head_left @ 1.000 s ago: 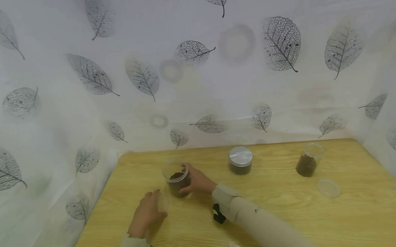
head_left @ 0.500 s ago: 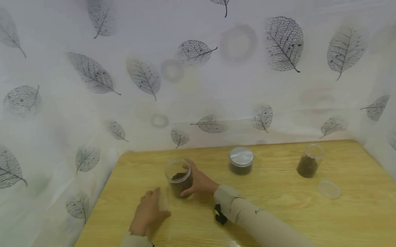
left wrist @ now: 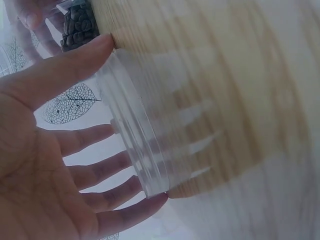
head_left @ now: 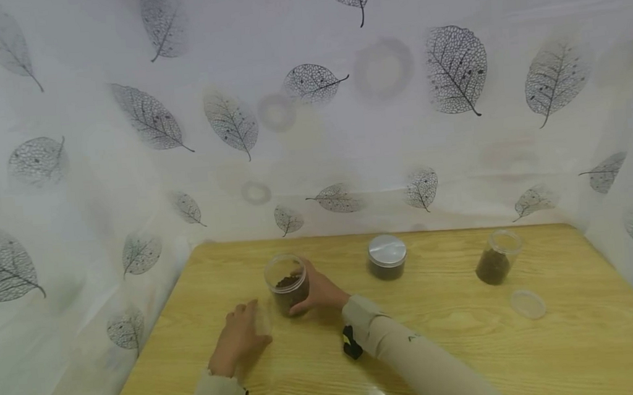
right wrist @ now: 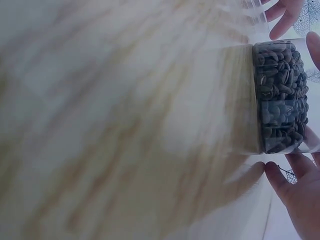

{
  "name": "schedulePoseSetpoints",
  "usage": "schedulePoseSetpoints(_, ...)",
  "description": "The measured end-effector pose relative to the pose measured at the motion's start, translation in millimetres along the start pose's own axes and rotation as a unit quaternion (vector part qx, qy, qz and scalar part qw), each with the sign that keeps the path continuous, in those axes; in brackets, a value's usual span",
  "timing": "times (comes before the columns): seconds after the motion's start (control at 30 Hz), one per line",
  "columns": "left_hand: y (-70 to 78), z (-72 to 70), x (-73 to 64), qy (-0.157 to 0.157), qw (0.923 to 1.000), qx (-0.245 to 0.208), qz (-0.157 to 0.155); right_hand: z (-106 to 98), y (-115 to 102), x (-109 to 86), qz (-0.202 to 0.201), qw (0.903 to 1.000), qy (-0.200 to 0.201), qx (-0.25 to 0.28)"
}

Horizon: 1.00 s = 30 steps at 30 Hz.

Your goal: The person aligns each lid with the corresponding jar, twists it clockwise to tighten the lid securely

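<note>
An open clear jar (head_left: 290, 300), partly filled with dark beans or seeds, stands upright at the left of the table. My right hand (head_left: 322, 289) grips it from the right side, thumb in front and fingers behind. Through the jar's wall in the right wrist view, the dark beans (right wrist: 281, 100) show packed against the base. Just left and nearer, my left hand (head_left: 237, 337) holds a clear, shallow round lid (left wrist: 137, 127) at the tabletop. Its thumb is at one edge of the lid and the fingers spread along the other side.
A silver-lidded jar (head_left: 387, 257) with dark contents stands at the back middle. Farther right is an open clear jar (head_left: 492, 265) of dark brown contents, with a clear lid (head_left: 528, 304) lying before it. A leaf-printed white sheet (head_left: 391, 148) rises behind the wooden table (head_left: 451, 348).
The jar and my right hand have shifted slightly to the right, then stayed nearly still. My left hand and the lid barely moved. The head view has drifted a little.
</note>
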<state>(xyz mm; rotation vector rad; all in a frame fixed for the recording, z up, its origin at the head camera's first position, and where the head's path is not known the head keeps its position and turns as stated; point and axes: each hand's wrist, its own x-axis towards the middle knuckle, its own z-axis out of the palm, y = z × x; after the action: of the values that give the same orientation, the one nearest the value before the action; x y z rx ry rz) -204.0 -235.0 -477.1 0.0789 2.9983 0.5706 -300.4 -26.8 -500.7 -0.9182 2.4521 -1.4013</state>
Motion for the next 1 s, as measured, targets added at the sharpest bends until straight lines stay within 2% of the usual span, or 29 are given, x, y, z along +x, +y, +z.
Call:
schedulePoseSetpoints(0.17,0.8,2.1,-0.7,0.015,0.9998,-0.013,-0.001,-0.5,0.0,-3.5,0.002,0.9999,0.0,-0.014)
schedulePoseSetpoints(0.4,5.8,0.6,-1.4,0.066,0.9966,-0.047,0.018,-6.5,-0.3,-9.3,0.014,0.9998,-0.004,-0.016)
schedulePoseSetpoints(0.6,11.1,-2.9,-2.3,0.1,0.9912,-0.08,0.033,-17.2,1.4,-16.4,0.008,0.9996,0.013,-0.024)
schedulePoseSetpoints(1.0,16.0,-2.9,-1.7,0.138,0.9823,-0.113,0.055,-41.3,-6.8,-45.8,0.004,0.9992,0.029,-0.026)
